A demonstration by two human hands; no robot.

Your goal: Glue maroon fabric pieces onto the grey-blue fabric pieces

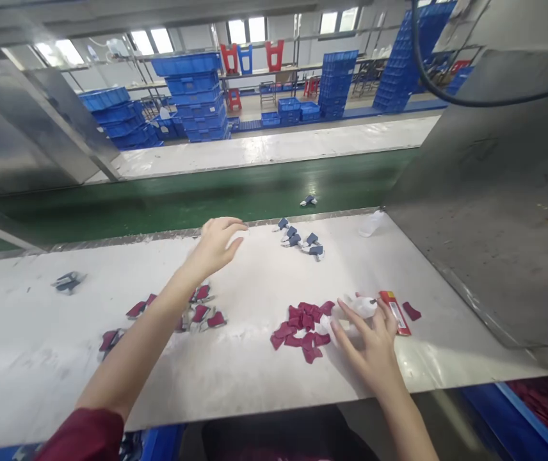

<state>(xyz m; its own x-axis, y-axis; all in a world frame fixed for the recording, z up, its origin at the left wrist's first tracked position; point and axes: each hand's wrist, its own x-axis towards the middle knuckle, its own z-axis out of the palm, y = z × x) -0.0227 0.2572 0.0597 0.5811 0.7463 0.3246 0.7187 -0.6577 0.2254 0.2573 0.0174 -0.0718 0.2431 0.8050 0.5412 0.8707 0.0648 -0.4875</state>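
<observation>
My left hand (pixel 219 246) is held over the far part of the white tabletop, its thumb and fingers apart with nothing between them. Beneath and beside my left forearm lie several maroon-and-grey pieces (pixel 201 314). My right hand (pixel 372 342) is spread open near the front of the table, beside a pile of small maroon pieces (pixel 303 323). A whitish, semi-clear object (pixel 364 306) lies behind its fingers, partly hidden; I cannot tell whether they touch it. A red and white packet (pixel 395 314) and a lone maroon piece (pixel 411 311) are just right of the hand.
Several navy-and-white pieces (pixel 303 241) lie near the table's far edge, and another (pixel 308 200) is on the green belt (pixel 197 202). A dark piece (pixel 68 280) lies at left. A metal panel (pixel 504 211) borders the right side. Blue bins (pixel 518 416) stand below the front edge.
</observation>
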